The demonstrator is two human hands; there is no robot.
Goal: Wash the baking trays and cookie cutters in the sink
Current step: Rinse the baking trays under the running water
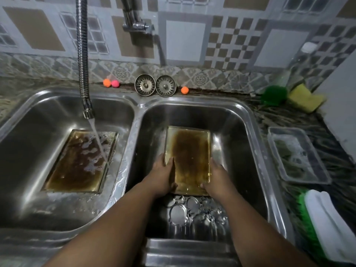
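Left basin: brown-stained rectangular metal baking tray (77,162) lies flat, with the flexible chrome faucet hose (83,54) running water onto it. Right basin: second stained rectangular tray (189,151) sits between the hands. The left hand (163,176) grips its left rim, thumb on the inside; the right hand (217,178) grips its right rim. Shiny metal cookie cutters (192,211) lie below the wrists. Clear plastic tub (306,181) of suds sits on the counter, far right.

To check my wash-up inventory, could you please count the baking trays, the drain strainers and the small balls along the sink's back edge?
Baking trays: 2
Drain strainers: 2
Small balls: 3
Total: 7
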